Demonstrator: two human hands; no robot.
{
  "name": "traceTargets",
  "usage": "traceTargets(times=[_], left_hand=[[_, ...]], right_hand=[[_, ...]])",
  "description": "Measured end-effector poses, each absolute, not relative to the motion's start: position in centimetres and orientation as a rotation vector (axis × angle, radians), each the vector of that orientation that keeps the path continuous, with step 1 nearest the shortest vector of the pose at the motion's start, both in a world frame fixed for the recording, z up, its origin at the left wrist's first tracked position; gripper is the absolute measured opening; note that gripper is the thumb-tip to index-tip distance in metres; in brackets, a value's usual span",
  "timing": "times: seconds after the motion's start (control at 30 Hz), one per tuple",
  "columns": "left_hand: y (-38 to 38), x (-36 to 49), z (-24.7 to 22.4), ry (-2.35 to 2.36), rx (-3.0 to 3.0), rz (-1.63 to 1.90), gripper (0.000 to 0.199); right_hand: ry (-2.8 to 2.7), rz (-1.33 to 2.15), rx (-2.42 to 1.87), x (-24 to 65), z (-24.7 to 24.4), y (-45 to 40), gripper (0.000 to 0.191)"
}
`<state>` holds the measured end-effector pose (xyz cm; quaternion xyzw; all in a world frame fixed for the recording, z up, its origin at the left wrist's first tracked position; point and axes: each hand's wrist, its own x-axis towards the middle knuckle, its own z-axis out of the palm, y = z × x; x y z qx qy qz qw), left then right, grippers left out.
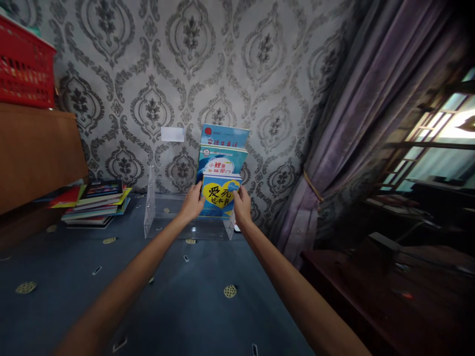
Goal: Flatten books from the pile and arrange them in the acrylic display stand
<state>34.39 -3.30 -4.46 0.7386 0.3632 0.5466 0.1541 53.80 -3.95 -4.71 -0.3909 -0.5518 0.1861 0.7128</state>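
A blue book with a yellow heart (218,195) is held upright between my two hands. My left hand (193,201) grips its left edge, and my right hand (242,205) grips its right edge with the thumb on the cover. Directly behind it stand a teal book (222,157) and a taller light blue book (226,134), both partly covered. These books are at the right end of a clear acrylic rack (170,227). Whether the held book touches the rack's base is hidden.
Stacked books (98,202) lie at the left on the blue patterned cloth (178,306). A red basket (25,69) sits on a brown wooden cabinet (40,148). Patterned wallpaper is behind; a purple curtain (334,148) and a dark red table (352,291) are at the right.
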Motion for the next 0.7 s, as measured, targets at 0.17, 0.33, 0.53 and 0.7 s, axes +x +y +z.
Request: traceTargets(times=[0.17,0.33,0.53,0.7], left_hand=[[-3.3,33.9,-5.1,1.114,2.113,1.551,0.061],[-5.9,32.4,-7.0,1.101,2.118,1.544,0.053],[-12.5,29.6,-11.9,1.097,2.268,1.451,0.038],[-15.7,26.7,-16.5,1.22,2.341,1.266,0.036]], right_hand=[[-1.17,0.424,-0.902,54.1,-6.3,-4.4,0.062],[-1.118,0.439,-1.032,53.8,-10.0,-7.0,0.067],[-1.293,0.438,-1.151,50.7,-16.8,-13.3,0.06],[-1.521,0.495,-1.232,48.7,-20.3,-16.1,0.047]])
